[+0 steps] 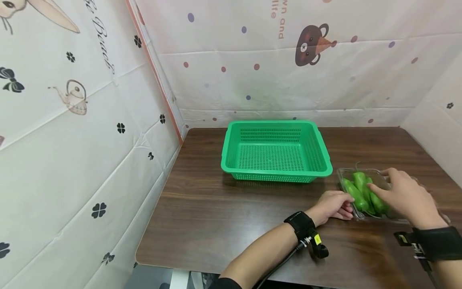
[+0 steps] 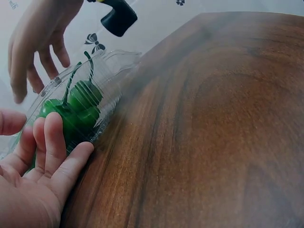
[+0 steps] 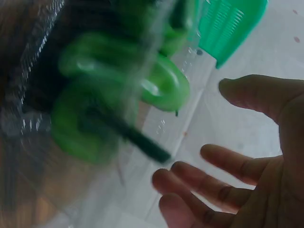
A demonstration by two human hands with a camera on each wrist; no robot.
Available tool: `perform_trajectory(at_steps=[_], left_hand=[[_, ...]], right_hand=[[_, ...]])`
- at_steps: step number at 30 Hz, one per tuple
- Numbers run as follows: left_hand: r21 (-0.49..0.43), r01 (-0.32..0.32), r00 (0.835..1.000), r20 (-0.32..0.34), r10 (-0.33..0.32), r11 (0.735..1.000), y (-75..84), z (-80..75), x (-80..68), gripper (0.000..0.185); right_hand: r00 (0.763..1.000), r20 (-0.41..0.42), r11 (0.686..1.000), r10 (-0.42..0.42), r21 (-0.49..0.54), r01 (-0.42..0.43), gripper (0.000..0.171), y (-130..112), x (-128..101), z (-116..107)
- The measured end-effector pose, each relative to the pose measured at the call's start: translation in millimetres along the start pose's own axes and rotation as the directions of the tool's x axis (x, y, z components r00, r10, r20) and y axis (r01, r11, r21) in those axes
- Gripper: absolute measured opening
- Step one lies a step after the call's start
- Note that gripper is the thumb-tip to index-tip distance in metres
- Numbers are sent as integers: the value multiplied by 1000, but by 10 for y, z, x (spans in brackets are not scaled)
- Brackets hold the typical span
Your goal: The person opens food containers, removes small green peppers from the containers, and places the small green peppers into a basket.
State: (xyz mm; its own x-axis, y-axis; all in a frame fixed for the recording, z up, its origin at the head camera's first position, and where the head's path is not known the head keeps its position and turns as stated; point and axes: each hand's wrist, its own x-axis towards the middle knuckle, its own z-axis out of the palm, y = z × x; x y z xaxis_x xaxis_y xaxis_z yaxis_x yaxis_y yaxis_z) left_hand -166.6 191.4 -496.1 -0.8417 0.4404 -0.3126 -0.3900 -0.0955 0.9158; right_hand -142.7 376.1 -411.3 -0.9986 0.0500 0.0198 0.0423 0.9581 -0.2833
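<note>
Your left hand (image 1: 330,206), fingers straight, touches the clear tray (image 1: 347,173); your right hand (image 1: 404,196) hovers spread over green peppers (image 1: 361,190), lying lengthwise away from you.

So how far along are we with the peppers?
Nothing moved yet: the green basket is empty. All the peppers sit in the clear tray. The left hand steadies the tray and the right hand reaches over them, gripping none. Every pepper remains.

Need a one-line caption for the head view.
Both hands at a clear tray of green peppers.
</note>
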Motion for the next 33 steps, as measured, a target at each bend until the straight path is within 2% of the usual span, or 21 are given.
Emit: perform_trajectory(at_steps=[4,8,12,20,24,31,33], left_hand=[[15,1,1000,-3,-1,1000,2,4,-1,26],[33,-9,1000,-8,10,999,4,11,-5,28],[38,-15,1000,-20,16,999,-5,17,-11,28],[29,-24,999,-25,25,999,-7,24,-26,27],[23,-35,999,-15,35,999,-18,33,-20,27],[96,-64,998,-14,66,993,-72,-11,-83,26],[130,-48,999,8,48,990,-71,-62,-141,23]], right_hand=[[998,66,1000,-16,-16,17,86,22,43,94],[994,105,999,-28,-21,30,83,46,53,148],[995,91,999,-28,-19,30,75,27,57,191],[989,146,999,-37,9,36,86,-73,96,187],[987,158,1000,-31,7,31,81,-85,94,169],[987,154,999,-35,4,34,71,-72,87,204],[986,163,1000,-31,8,30,73,-64,86,215]])
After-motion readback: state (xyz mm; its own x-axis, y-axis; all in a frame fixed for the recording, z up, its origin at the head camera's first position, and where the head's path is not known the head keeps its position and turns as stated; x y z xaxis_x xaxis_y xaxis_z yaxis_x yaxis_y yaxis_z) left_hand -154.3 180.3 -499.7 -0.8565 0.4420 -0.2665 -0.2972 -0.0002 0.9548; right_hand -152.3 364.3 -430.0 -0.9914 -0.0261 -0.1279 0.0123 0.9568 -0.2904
